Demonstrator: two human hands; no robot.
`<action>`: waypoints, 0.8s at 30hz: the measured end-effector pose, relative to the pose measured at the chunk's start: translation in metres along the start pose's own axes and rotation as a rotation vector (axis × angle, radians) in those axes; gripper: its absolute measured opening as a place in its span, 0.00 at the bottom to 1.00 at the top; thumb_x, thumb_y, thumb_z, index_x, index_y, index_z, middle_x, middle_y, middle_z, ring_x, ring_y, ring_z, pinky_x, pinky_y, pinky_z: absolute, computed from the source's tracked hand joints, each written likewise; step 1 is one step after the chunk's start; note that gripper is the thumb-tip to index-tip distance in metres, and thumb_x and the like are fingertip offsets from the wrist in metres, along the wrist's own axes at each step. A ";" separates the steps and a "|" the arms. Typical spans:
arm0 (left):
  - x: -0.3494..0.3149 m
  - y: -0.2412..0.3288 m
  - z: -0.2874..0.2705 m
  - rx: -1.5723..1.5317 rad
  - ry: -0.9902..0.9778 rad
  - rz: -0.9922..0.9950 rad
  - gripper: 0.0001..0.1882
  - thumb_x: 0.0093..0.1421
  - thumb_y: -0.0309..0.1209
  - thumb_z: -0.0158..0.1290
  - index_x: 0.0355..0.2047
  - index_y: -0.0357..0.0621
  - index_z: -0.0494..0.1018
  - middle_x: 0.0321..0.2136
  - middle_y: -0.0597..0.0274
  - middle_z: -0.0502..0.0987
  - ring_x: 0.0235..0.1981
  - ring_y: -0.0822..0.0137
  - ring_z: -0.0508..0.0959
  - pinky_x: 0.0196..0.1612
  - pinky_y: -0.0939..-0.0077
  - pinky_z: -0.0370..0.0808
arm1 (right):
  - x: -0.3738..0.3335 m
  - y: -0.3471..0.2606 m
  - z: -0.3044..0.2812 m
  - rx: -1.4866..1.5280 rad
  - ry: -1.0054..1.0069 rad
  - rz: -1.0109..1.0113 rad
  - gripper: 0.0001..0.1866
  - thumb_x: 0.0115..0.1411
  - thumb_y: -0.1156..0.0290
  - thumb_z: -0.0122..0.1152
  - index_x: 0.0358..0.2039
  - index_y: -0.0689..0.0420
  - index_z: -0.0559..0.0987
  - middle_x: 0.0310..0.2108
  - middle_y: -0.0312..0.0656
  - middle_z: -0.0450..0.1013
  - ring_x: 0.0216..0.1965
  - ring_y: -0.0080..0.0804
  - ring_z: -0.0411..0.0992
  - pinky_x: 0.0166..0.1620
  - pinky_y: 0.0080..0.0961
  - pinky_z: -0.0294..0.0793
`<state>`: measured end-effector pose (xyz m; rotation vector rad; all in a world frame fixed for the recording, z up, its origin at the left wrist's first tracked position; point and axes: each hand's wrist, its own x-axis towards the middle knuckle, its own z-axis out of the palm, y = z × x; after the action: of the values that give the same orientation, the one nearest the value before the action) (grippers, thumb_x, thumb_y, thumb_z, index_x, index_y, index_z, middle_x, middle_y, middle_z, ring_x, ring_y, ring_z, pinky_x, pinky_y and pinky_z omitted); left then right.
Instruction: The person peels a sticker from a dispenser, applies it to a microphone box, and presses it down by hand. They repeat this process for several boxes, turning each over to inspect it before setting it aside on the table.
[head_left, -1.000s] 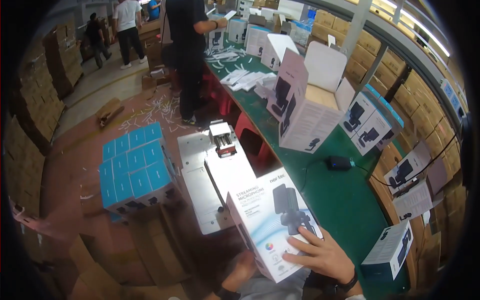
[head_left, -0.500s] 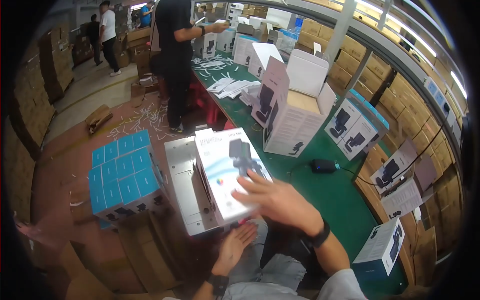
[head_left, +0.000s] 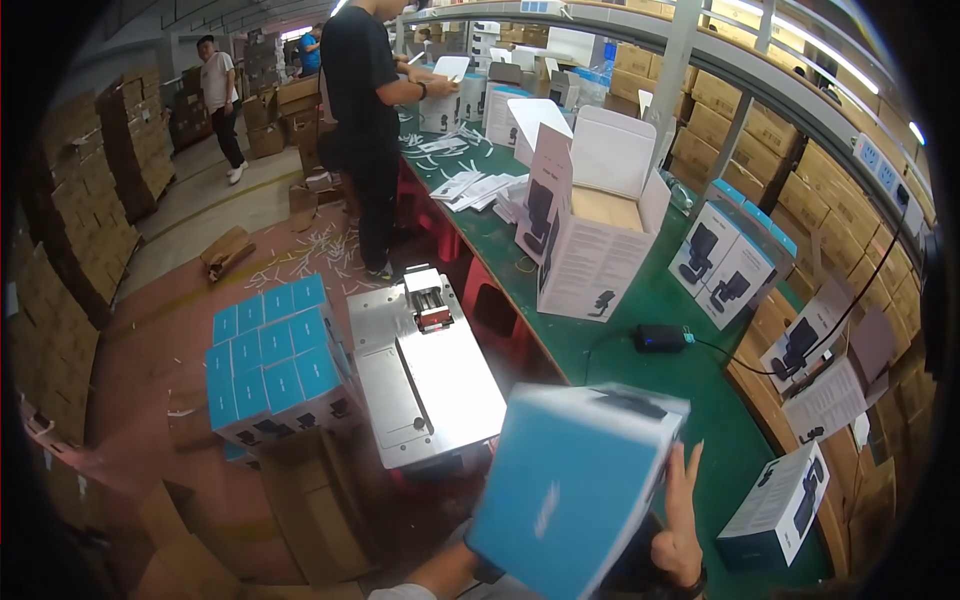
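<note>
A white carton with a blue face (head_left: 560, 490) is held tilted in front of me, its blue face toward me, slightly blurred. My left forearm (head_left: 440, 573) runs in behind its lower left side; the left hand supports the carton, but its fingers are hidden. At the carton's right side is my right hand (head_left: 682, 520), fingers stretched upward and apart, close against the edge. Left of the carton stands a metal-topped machine (head_left: 455, 385), its plate bare, with a small mechanism (head_left: 430, 305) at its far end.
Stacked blue-topped cartons (head_left: 275, 350) stand left, beside an open brown box (head_left: 315, 490). The green table (head_left: 600, 350) bears a large open carton (head_left: 600, 230), paired cartons (head_left: 725, 255), a black adapter (head_left: 660, 338) and a carton (head_left: 775, 505) near right. A co-worker (head_left: 360, 110) stands beyond the machine.
The carton has come off the machine toward me and to the right, tipping so its blue face shows. My right hand went from its printed face to its right side; my left hand went behind it.
</note>
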<state>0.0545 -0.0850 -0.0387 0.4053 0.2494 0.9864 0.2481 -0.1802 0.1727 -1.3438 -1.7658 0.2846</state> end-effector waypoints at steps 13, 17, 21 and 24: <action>-0.046 0.051 0.029 -0.076 0.191 -0.060 0.43 0.73 0.62 0.41 0.75 0.41 0.54 0.70 0.47 0.64 0.71 0.51 0.65 0.72 0.49 0.66 | 0.115 -0.006 0.074 -0.237 -0.685 -0.255 0.39 0.72 0.39 0.46 0.75 0.49 0.64 0.78 0.45 0.55 0.78 0.56 0.50 0.75 0.68 0.34; -0.056 0.058 0.015 -0.073 0.289 -0.036 0.53 0.69 0.71 0.39 0.76 0.39 0.51 0.74 0.46 0.59 0.73 0.47 0.62 0.74 0.43 0.61 | 0.143 -0.025 0.108 -0.384 -0.776 -0.319 0.37 0.71 0.42 0.51 0.75 0.45 0.65 0.77 0.41 0.56 0.78 0.50 0.51 0.75 0.70 0.35; -0.056 0.059 -0.010 -0.023 0.239 0.096 0.54 0.68 0.72 0.39 0.77 0.39 0.49 0.75 0.46 0.57 0.76 0.48 0.58 0.76 0.43 0.55 | 0.198 -0.011 0.145 -0.424 -0.670 -0.366 0.35 0.72 0.45 0.50 0.76 0.42 0.63 0.77 0.40 0.57 0.79 0.46 0.50 0.74 0.70 0.36; -0.038 0.077 -0.020 0.001 0.044 0.193 0.54 0.68 0.71 0.39 0.77 0.40 0.49 0.75 0.45 0.56 0.77 0.48 0.55 0.78 0.44 0.51 | 0.253 0.016 0.191 -0.400 -0.604 -0.359 0.35 0.72 0.45 0.50 0.75 0.42 0.64 0.77 0.40 0.57 0.79 0.47 0.50 0.74 0.70 0.37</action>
<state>-0.0313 -0.0759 -0.0219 0.4142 0.2542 1.1852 0.1078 0.1046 0.1754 -1.2478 -2.6417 0.1449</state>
